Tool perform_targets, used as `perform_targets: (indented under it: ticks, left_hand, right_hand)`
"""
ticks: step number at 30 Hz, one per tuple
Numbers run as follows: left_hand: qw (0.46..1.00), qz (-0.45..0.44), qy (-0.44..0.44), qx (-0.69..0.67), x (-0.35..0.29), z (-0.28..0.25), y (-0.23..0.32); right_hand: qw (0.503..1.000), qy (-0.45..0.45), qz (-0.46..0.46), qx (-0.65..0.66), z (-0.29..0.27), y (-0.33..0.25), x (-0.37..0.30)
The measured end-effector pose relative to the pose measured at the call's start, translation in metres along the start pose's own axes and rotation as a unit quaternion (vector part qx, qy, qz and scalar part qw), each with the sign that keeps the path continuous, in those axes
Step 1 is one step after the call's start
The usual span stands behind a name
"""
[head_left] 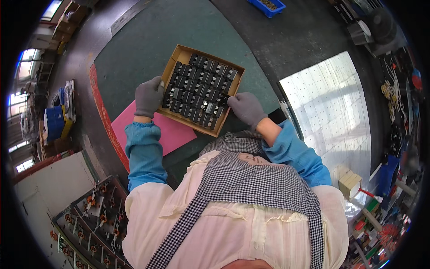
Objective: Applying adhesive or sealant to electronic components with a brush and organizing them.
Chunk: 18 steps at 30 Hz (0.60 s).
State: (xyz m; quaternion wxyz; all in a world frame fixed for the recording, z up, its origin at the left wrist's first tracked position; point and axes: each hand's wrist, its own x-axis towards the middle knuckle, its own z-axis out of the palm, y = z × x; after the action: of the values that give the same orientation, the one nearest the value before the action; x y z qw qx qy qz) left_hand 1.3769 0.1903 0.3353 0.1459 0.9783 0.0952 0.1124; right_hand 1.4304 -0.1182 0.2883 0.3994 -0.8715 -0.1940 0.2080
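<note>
A shallow brown cardboard box (pixel 191 125) sits tilted on the green tabletop, filled with rows of small black block-like parts (pixel 192 85) that have shiny metal bits. My left hand (pixel 149 97), in a grey glove, grips the box's left side with the thumb over its rim. At the right side my right hand (pixel 247 109), also gloved in grey, reaches over the rim. Its fingers are pinched together at a black part (pixel 223 97) at the edge of the rows. The glove partly hides that part.
Under the box's lower left lies a pink sheet (pixel 172 135) on the green tabletop (pixel 139 58). To the right is a white dotted panel (pixel 331 98). A blue bin (pixel 269 8) stands at the far side. Racked parts with orange pieces (pixel 92 224) are at lower left.
</note>
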Motion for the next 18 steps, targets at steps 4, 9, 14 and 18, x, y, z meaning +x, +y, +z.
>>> perform_targets:
  ticks: [4, 9, 14, 18]
  left_hand:
    - [0.998, 0.059, -0.011, -0.021, 0.002, -0.024, 0.005]
    - [0.984, 0.161, -0.054, -0.056, 0.027, -0.022, -0.025]
    - [0.946, 0.270, -0.080, -0.159, 0.069, -0.015, -0.052]
    - [0.926, 0.294, -0.168, -0.165, 0.100, -0.006, -0.055]
  right_hand:
    - [0.997, 0.007, 0.066, 0.031, -0.013, -0.023, -0.025]
    - [0.986, 0.087, 0.138, 0.029, 0.018, -0.061, -0.045]
    - [0.936, 0.165, 0.295, 0.097, 0.051, -0.105, -0.058]
    - [0.905, 0.198, 0.355, 0.129, 0.064, -0.130, -0.051]
